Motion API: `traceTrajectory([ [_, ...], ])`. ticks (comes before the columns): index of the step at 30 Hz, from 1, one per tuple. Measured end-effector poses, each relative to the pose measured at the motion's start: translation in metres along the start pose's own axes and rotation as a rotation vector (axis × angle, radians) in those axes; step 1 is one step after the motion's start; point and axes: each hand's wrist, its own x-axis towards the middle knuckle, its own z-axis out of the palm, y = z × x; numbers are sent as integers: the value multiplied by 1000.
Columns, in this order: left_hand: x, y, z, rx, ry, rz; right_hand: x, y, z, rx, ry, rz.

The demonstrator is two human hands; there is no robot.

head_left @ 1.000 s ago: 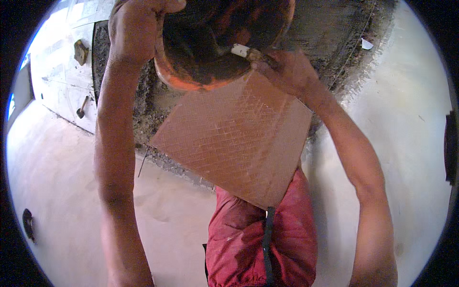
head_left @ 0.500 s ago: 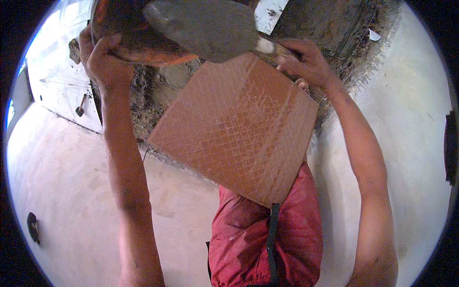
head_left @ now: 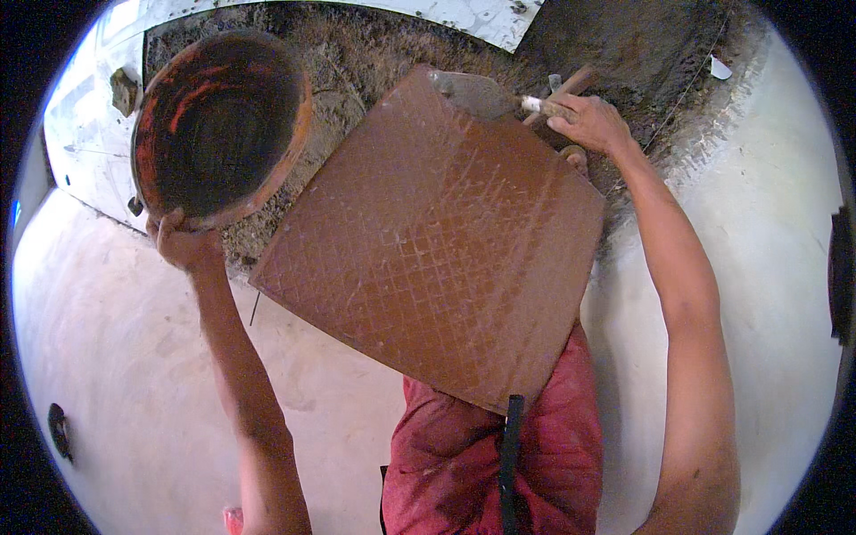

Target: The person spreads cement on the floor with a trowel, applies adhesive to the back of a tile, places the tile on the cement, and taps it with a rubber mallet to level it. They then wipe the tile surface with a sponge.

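My left hand [head_left: 183, 242] is closed on the near rim of a round mortar pan [head_left: 301, 134], orange and dark with residue inside. The pan is tilted so that its inside shows, over the dirt at the left. In my right hand [head_left: 593, 123] is a trowel [head_left: 474, 94], gripped by its handle, its grey blade pointing left over the far corner of a tile. That large reddish-brown tile [head_left: 419, 259] shows a grid-ribbed face and slants up from my lap, its near corner by my red trousers [head_left: 446, 464]. What props its far side is hidden.
Rough dirt [head_left: 357, 45] and a darker patch [head_left: 615, 45] lie beyond the tile. A wooden stick [head_left: 575, 82] is beside my right hand. A stone-like lump [head_left: 123, 91] sits on the white surface at left. Pale smooth floor [head_left: 767, 294] spreads on both sides.
The pan has moved left and nearer me, away from the tile's far side. The trowel has dropped lower and farther from my head, toward the tile's far corner. Both hands keep their grips.
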Motion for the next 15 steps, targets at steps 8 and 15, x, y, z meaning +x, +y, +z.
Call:
traceTrajectory([
  [8, -5, -29, -79, 94, 68, -17, -48, -83, 30, -315, -53, -143],
  [15, -16, -24, -89, -184, 134, -189, -158, -198, 10, -248, -93, -282],
])
